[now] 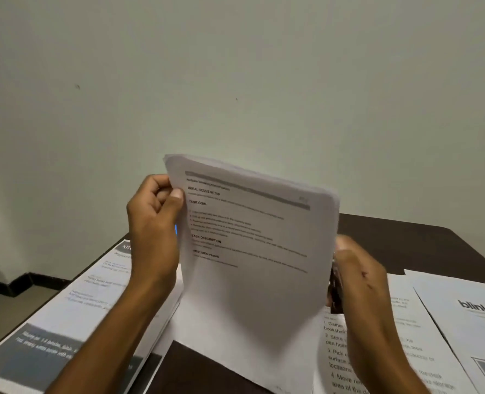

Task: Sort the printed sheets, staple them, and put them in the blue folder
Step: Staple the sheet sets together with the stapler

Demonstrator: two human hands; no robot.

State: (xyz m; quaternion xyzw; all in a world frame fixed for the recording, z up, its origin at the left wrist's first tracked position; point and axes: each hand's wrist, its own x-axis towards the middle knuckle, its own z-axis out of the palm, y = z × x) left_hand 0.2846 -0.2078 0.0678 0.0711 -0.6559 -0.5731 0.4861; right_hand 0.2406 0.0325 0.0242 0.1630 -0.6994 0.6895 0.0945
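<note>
Both hands' fingers grip the upright sheets [252, 251] — left hand [153, 220], right hand [357, 280] — at opposite edges.

a white printed stack of sheets [252, 251] stands upright, tilted, above the dark table [406, 240].

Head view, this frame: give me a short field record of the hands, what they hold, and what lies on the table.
held item: stack of printed sheets, raised upright, bottom edge near the table
left hand: left hand pinches the stack's upper left edge
right hand: right hand at the stack's right edge, grips a dark object, unclear what
table: dark table
lying flat: loose sheets at left, blinkit sheet at right
blue folder: not identifiable
</note>
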